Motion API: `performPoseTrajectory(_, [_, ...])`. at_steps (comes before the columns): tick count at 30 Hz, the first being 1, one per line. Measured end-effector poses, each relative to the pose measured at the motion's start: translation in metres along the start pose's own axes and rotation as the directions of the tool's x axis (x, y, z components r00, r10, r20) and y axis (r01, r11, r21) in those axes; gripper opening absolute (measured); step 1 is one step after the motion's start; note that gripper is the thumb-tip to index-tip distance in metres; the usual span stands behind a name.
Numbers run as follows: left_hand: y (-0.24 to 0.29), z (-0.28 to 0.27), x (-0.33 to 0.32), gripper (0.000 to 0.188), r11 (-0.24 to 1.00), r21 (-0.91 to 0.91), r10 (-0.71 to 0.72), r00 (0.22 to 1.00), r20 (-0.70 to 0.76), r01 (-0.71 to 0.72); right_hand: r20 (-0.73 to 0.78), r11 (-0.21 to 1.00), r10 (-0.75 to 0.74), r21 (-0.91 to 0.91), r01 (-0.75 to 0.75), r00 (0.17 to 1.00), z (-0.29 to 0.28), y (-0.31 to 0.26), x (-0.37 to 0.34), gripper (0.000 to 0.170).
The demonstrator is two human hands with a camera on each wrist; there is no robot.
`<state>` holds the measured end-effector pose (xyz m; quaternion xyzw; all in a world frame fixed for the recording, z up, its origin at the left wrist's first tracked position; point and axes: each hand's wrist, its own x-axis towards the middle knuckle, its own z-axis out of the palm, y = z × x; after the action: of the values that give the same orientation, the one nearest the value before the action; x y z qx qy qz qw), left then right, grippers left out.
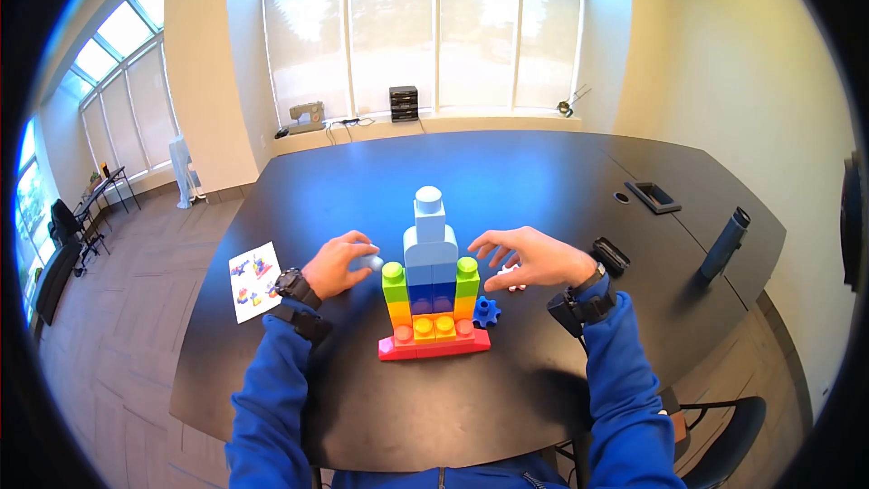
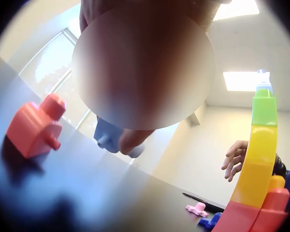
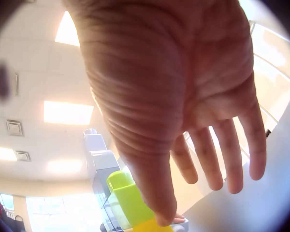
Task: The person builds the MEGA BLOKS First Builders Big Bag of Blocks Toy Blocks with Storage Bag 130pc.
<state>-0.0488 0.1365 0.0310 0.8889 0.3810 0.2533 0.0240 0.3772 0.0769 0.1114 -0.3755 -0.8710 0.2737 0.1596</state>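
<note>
A block tower stands upright on a long red base (image 1: 434,347), with yellow, green, dark blue and light blue blocks (image 1: 430,249) stacked above. At its left, my left hand (image 1: 337,264) pinches a pale grey-blue piece (image 1: 369,262); the left wrist view shows this piece (image 2: 108,135) at the fingertips, apart from the tower. My right hand (image 1: 539,258) hovers at the tower's right side, holding nothing. In the right wrist view its fingers (image 3: 227,159) hang extended, the thumb overlapping the view of a green block (image 3: 130,200); contact cannot be told.
A blue knobbed piece (image 1: 486,311) and a pale pink piece (image 1: 514,281) lie right of the tower. The left wrist view shows a red block (image 2: 34,128) on the table. Around are a printed sheet (image 1: 254,281), a black case (image 1: 611,256) and a dark bottle (image 1: 725,244).
</note>
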Motion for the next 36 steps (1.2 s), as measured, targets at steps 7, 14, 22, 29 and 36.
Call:
performPoseTrajectory(7, [0.037,-0.06,-0.034,0.03,0.935,-0.308,-0.254,0.94,-0.227,0.179,-0.294,0.986,-0.164,-0.031,0.162,0.941,-0.021,-0.027,-0.023,0.036])
performPoseTrajectory(14, [0.097,-0.051,-0.078,0.015,0.71,-0.698,-0.244,0.898,-0.367,-0.092,-0.518,0.978,-0.207,-0.134,0.16,0.83,-0.016,-0.078,-0.05,0.017])
performPoseTrajectory(22, [0.161,-0.001,-0.073,0.023,0.879,-0.456,-0.108,0.876,-0.47,-0.136,-0.451,0.822,-0.567,-0.373,0.431,0.69,0.098,-0.108,-0.028,0.037])
performPoseTrajectory(29, [0.16,0.016,-0.074,0.025,0.907,-0.413,-0.12,0.886,-0.447,-0.086,-0.519,0.887,-0.461,-0.271,0.373,0.72,0.124,-0.085,-0.017,0.024])
performPoseTrajectory(36, [0.157,0.015,-0.071,0.025,0.944,-0.324,-0.101,0.875,-0.473,-0.066,-0.503,0.844,-0.534,-0.362,0.396,0.679,0.136,-0.072,-0.009,0.032])
